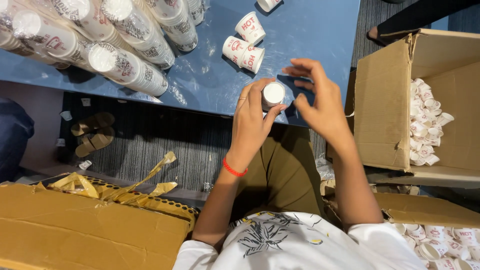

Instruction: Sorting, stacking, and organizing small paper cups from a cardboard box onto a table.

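Observation:
My left hand (252, 116) is closed around a short stack of white paper cups (273, 93), bottom side up, at the near edge of the blue table (305, 35). A red band circles that wrist. My right hand (318, 97) hovers just right of the stack with fingers spread, holding nothing. Three loose white cups with red print (245, 45) lie on their sides on the table beyond my hands.
Long plastic-wrapped sleeves of cups (115, 45) lie at the table's left. An open cardboard box (425, 100) on the right holds several loose cups. A flat carton with torn tape (85, 225) sits at lower left; sandals (92, 132) rest on the floor. Another person's foot (375, 34) shows at top right.

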